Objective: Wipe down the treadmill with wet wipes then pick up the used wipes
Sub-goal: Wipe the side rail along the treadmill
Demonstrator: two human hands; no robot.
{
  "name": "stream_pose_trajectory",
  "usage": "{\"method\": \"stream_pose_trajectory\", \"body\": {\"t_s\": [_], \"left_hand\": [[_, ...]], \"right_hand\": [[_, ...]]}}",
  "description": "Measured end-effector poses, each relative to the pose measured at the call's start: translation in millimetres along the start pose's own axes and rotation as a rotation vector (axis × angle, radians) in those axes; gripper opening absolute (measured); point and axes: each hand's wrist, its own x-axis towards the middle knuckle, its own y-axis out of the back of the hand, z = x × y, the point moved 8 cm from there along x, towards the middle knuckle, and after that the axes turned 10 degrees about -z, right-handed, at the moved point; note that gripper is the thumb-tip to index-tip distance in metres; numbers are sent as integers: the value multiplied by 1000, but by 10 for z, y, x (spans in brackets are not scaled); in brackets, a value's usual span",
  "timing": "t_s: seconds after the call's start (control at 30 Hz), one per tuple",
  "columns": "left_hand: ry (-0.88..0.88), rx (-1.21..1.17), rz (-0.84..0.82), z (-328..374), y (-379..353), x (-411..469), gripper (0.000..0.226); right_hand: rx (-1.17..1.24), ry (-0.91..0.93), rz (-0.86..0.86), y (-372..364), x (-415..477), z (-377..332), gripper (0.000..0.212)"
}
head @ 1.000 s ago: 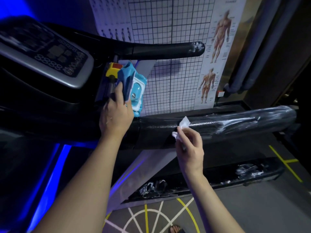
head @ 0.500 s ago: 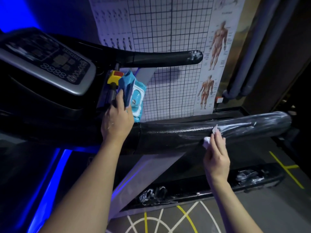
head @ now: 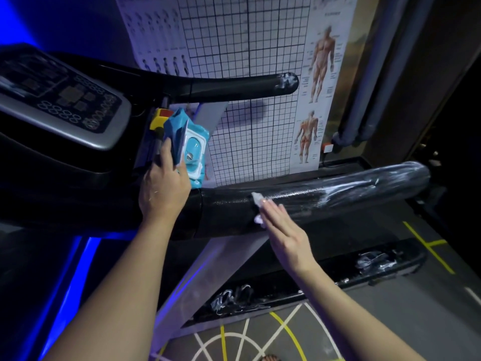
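The console (head: pixel 59 100) sat far left. The left hand (head: pixel 164 188) gripped the wipes pack (head: pixel 191 147), fingers curled round it, just beside a yellow switch (head: pixel 158 118). The right hand (head: pixel 283 230), fingers straight, pressed a wipe (head: pixel 257 200) onto the wet-streaked rail (head: pixel 351 191); a chart (head: pixel 247 48) hung behind

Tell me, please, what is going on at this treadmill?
A person is cleaning the treadmill. The right hand presses a white wipe flat against the black handrail with straight fingers. The left hand holds a blue pack of wet wipes beside the console. Wet streaks show farther along the rail, so wiping is under way.
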Motion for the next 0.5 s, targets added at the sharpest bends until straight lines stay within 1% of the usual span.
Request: {"method": "stream_pose_trajectory", "body": {"t_s": [0.13,0.3,0.4,0.43,0.5], "left_hand": [[-8,6,1,-20,-17,9,53],[-29,3,27,-3,-10,2,51],[-28,11,28,-6,-9,3,51],[-33,15,31,-3,-8,3,51],[-40,17,35,7,-4,4,50]], "right_hand": [[-98,-144,81,276,-249,412,42],[-178,-338,152,532,-456,835,36],[-197,-474,225,666,-496,895,35],[-186,-469,253,673,-458,822,35],[-115,-364,246,560,-278,550,34]]}}
